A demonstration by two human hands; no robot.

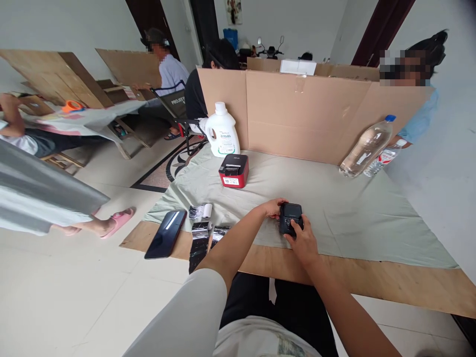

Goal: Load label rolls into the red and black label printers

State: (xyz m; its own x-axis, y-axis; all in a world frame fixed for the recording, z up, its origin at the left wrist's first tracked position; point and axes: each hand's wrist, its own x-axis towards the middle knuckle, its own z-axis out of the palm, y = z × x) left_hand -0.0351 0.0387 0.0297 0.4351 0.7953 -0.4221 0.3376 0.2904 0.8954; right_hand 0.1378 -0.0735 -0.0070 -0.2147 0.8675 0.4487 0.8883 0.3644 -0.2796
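Observation:
A small black handheld device (pixel 292 211), with a dark rectangular panel on its upper half and what look like buttons below, sits between my hands over the cloth. My left hand (pixel 274 208) has its fingers closed on the device's left side. My right hand (pixel 304 240) grips the lower right side, one finger pressing on the lower face. Left of my hands stands a red and black box-shaped printer (pixel 234 171). Nearer to me, a white paper roll (pixel 201 211) lies beside two dark shiny rolled strips (pixel 201 240), partly hidden by my left forearm.
A dark tablet or phone (pixel 165 235) lies at the table's left edge. A white detergent jug (pixel 223 131) stands at the back left before a cardboard screen (pixel 305 114). Two clear bottles (pixel 366 148) lean at the back right. Other people sit beyond; someone in pink slippers (pixel 121 220) is at left.

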